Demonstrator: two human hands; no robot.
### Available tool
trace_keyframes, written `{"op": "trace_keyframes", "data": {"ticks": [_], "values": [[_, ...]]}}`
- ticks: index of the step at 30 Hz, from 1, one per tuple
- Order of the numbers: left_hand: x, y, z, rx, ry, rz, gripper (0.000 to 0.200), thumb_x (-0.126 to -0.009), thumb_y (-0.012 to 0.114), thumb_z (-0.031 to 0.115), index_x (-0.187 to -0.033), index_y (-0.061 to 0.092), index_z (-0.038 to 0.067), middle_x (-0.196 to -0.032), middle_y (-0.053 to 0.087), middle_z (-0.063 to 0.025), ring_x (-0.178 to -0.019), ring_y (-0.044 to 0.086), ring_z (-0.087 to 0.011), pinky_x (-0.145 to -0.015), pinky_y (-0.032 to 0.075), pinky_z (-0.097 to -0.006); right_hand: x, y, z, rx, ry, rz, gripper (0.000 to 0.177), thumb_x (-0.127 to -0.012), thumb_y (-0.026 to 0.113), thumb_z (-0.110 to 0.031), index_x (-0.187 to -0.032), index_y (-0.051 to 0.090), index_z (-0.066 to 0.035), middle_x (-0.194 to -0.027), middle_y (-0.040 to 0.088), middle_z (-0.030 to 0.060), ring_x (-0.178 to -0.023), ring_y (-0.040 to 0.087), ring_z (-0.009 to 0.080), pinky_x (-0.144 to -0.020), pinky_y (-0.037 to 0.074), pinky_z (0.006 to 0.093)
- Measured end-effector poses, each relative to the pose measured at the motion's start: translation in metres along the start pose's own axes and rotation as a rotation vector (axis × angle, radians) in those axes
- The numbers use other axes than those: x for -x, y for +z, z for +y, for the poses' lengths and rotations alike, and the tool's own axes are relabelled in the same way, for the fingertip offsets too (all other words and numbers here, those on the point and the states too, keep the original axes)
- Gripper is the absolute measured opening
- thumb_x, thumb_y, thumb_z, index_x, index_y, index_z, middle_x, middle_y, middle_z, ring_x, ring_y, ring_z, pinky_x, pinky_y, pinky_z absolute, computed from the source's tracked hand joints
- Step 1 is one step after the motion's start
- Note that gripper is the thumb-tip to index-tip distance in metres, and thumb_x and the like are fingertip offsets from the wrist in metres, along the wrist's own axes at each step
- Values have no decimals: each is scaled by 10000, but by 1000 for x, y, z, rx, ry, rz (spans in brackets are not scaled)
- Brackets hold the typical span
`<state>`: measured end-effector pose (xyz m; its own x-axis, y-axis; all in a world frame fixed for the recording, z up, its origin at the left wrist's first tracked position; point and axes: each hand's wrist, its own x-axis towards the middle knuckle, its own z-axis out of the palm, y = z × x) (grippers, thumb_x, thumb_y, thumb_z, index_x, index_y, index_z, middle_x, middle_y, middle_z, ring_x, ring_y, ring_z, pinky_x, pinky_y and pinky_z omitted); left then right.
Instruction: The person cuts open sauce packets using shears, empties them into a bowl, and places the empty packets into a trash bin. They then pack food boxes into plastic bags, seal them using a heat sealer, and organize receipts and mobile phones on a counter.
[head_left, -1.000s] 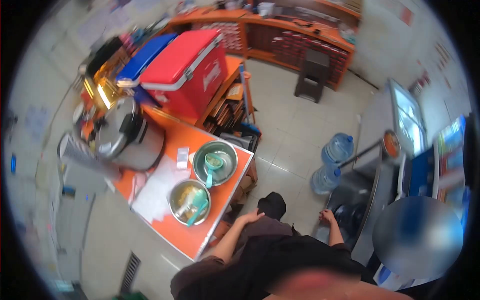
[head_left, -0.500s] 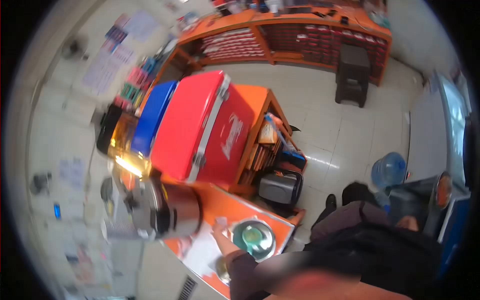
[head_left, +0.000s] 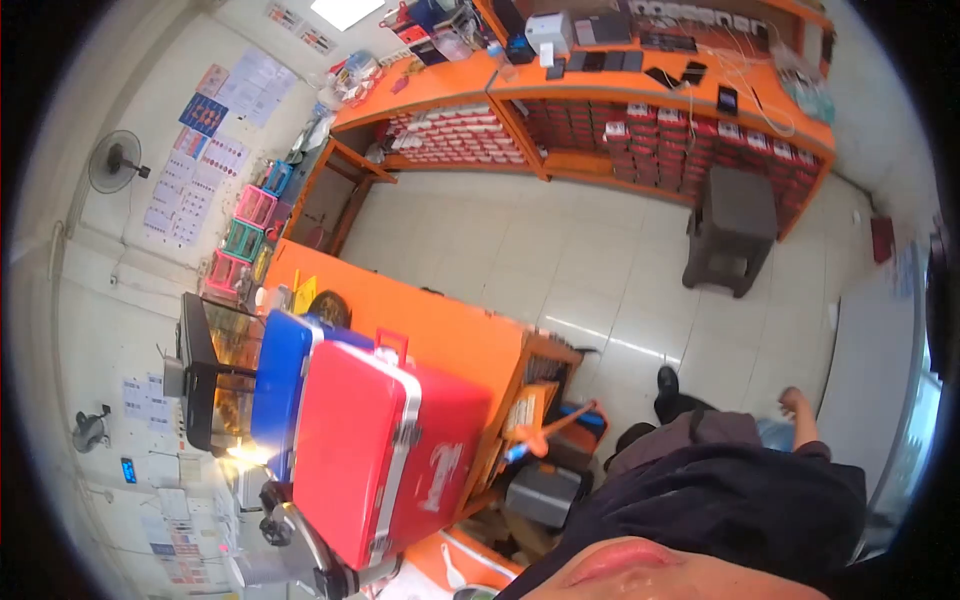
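My right hand (head_left: 791,402) hangs at the right, away from my body, its fingers loosely bent with nothing visible in them. Just below it, part of a blue water jug (head_left: 775,435) shows beside my dark clothing. My left hand is out of view. At the lower left stands a large red cooler box (head_left: 385,460) with a white rim, and a blue cooler box (head_left: 285,385) is beside it. In front of the red box a steel pot (head_left: 315,545) is partly cut off, near a white spoon (head_left: 453,567) on the orange counter.
An orange table (head_left: 430,315) stretches behind the coolers. A grey stool (head_left: 733,230) stands on the tiled floor (head_left: 610,300). Farther back is a long orange desk (head_left: 590,85) with stacked boxes below. A grey case (head_left: 545,493) sits low by the shelf.
The view has swung up and turned, so the coolers sit lower. My left hand, earlier by a metal bowl on the counter, has left view. My right hand now shows farther from my body.
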<state>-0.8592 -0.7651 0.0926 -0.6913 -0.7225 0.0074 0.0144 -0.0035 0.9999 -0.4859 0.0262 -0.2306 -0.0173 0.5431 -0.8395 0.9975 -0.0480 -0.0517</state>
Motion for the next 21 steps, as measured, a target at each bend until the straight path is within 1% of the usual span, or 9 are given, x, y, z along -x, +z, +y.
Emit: {"op": "trace_keyframes", "data": {"ticks": [3,4,8,11,14,15,16,17,21], "values": [[48,83,93,688,155,-113,681,-843,464,390,-1450,232,186,-1393,388,-142,-1022,499,-280,-871,456,-395,-105,6,-196,644,-809,352,240,-796,500,-179,-718,667,-25,-899,648,175,-824,615,344,-737,491,444],[60,109,115,884,174,-207,662,-859,449,378,-1452,226,187,-1389,393,-142,-1008,503,-278,-862,462,-392,-134,21,-272,656,-876,354,220,-792,502,-173,-752,669,-36,-886,635,165,-854,597,331,-745,479,448],[91,227,152,1346,24,-714,589,-921,387,327,-1463,199,191,-1371,413,-144,-953,522,-268,-826,486,-379,61,5,-594,356,-1624,26,193,-816,532,-155,-912,620,-13,-933,624,165,-891,595,345,-781,479,436],[82,364,115,1379,-277,-1006,537,-968,341,289,-1471,179,194,-1358,427,-145,-912,537,-260,-800,504,-369,284,-54,-736,247,-1555,-602,326,-891,545,-244,-1161,573,-63,-1103,623,148,-1028,588,266,-865,470,376],[67,547,61,1315,-688,-590,397,-971,372,363,-1282,420,120,-1133,505,-41,-707,480,-138,-578,442,-234,366,-86,-810,67,-1808,-1101,474,-888,580,-235,-1324,438,-114,-1028,572,102,-915,581,210,-820,479,336],[22,604,0,1496,-1020,-1089,382,-975,380,352,-1274,420,119,-1086,520,-26,-747,504,-163,-634,459,-278,383,-111,-830,46,-1808,-1062,518,-872,595,-221,-1344,407,-115,-1023,550,95,-891,574,209,-812,480,338],[20,659,-49,1175,-656,-936,415,-967,413,376,-1277,414,100,-1029,525,-56,-803,535,-187,-669,470,-314,393,-128,-844,30,-1793,-1035,565,-857,610,-207,-1364,376,-116,-1018,528,88,-867,566,207,-804,481,340],[62,742,15,459,-621,-572,428,-951,454,394,-1240,425,79,-996,522,-62,-833,554,-158,-652,476,-295,374,-117,-868,-112,-2090,-681,559,-810,628,-147,-1324,419,-81,-1010,522,92,-854,558,203,-775,481,325],[57,917,-10,534,-869,-1002,322,-938,426,366,-989,529,66,-756,537,-13,-615,543,-125,-482,431,-251,317,-166,-956,-213,-1815,-371,496,-755,601,-38,-1236,485,-58,-958,514,96,-819,544,195,-703,477,297]]}}
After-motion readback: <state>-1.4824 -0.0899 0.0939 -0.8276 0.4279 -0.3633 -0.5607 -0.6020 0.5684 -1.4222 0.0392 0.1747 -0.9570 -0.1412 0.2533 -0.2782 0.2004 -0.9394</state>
